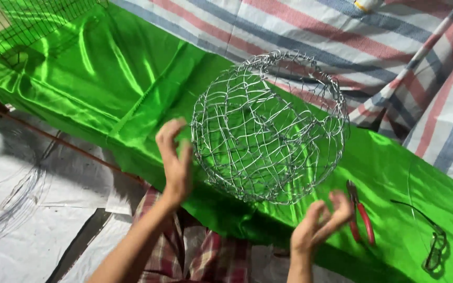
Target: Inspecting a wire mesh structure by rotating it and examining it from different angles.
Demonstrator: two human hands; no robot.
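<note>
Wire-mesh ball hangs just above the green satin cloth, between my two hands. My left hand is spread beside its left flank, my right hand cupped under its lower right, neither gripping (fingers loose). Red-handled pliers lie near my right hand, within reach.

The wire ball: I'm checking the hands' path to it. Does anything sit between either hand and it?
Nothing visible does. The left hand is open right beside the wire ball, and the right hand is open just below it. The red pliers lie off to the side on the green cloth.
</note>
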